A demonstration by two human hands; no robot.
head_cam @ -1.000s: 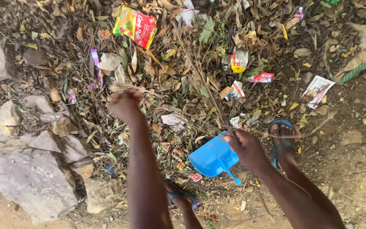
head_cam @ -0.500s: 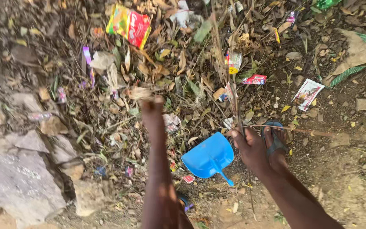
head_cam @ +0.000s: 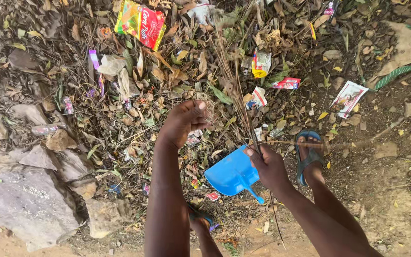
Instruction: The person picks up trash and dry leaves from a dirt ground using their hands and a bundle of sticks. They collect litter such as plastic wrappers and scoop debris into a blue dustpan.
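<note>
A thin bundle of dry brown twigs and stalks (head_cam: 236, 95) is gripped near its lower end in the closed right hand (head_cam: 268, 164), the stems fanning upward and away over the littered ground. The left hand (head_cam: 182, 121) is curled loosely at the side of the same bundle, with a few pale stalk ends seemingly pinched at the fingertips; how firmly they are held cannot be told. The twigs are judged to be very light, stiff yet brittle, and prone to snapping or slipping apart, so hold is best taken low down where the stems are gathered closest. Just beside the right hand, touching the ground, a bright blue plastic dustpan (head_cam: 231, 173) is seen with its short handle pointing toward the person. A foot in a blue sandal (head_cam: 310, 154) is planted to the right of it, and another sandalled foot is partly hidden under the left forearm. Farther out, dry leaves are spread thickly, mixed with a red and yellow snack packet (head_cam: 140, 24), a small red wrapper (head_cam: 287, 84) and a white printed paper scrap (head_cam: 348, 97). Grey rough stones (head_cam: 24, 195) are piled at the left, and loose stems tangled in the leaves could catch on the bundle.
</note>
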